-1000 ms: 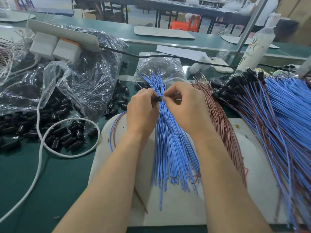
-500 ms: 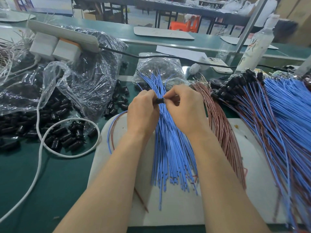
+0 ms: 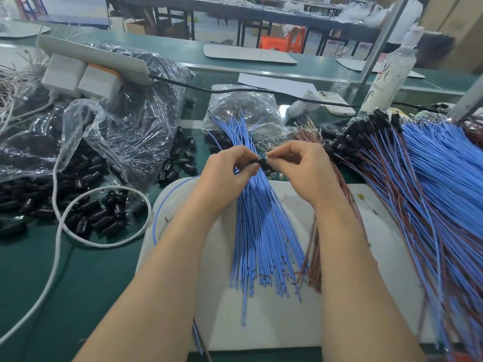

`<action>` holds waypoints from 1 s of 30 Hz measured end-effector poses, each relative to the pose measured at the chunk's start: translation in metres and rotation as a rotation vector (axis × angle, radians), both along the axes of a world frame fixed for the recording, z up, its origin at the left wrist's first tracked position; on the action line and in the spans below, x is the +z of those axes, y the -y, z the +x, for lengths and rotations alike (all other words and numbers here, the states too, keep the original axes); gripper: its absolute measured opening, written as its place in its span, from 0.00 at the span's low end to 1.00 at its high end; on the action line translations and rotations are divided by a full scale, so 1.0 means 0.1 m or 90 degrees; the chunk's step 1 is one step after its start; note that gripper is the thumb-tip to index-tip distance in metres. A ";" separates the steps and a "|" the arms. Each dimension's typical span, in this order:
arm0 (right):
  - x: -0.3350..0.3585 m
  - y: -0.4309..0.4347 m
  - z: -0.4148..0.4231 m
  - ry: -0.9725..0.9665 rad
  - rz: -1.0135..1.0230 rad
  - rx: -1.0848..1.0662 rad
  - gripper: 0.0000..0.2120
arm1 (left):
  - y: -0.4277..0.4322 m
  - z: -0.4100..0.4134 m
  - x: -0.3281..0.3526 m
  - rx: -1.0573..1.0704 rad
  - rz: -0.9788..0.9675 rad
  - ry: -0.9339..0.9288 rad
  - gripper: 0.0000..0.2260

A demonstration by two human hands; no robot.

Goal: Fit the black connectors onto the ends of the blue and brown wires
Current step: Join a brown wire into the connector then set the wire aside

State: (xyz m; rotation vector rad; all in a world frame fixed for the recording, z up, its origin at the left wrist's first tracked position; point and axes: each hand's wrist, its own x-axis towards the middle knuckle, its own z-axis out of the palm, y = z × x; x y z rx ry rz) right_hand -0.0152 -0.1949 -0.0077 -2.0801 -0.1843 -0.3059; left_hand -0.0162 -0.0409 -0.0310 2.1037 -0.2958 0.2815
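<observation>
- Black was the colour of the day: one stubby black plastic connector sat pinched between both hands, just above the fanned bundle of thin blue wires on the white work mat.
- Left hand had curled fingers gripping one end. Right hand pinched the other end, probably feeding a wire in, though the wire tip was too small to make out.
- So I'd call it mid-fitting. The next move looked like a straight push until the end seats, then on to the finished pile of capped blue and brown wires at right.
- Bare brown wires lay under the right forearm.
- Loose black connectors spilled from a crinkly clear plastic bag at left, with a white cable looped across them. That cable could snag the next reach.
</observation>
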 end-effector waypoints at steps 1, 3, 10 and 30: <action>0.00 0.01 0.00 -0.004 -0.002 0.005 0.06 | 0.00 0.00 0.00 -0.003 0.002 -0.002 0.03; 0.00 0.01 0.00 -0.016 0.003 0.019 0.06 | -0.01 0.00 0.00 -0.005 0.007 -0.006 0.05; 0.00 0.00 -0.01 -0.026 0.014 0.026 0.07 | -0.02 0.02 -0.01 0.005 0.037 0.004 0.05; -0.04 -0.17 -0.02 0.031 0.042 -0.037 0.03 | 0.01 0.06 -0.06 0.112 -0.064 0.057 0.07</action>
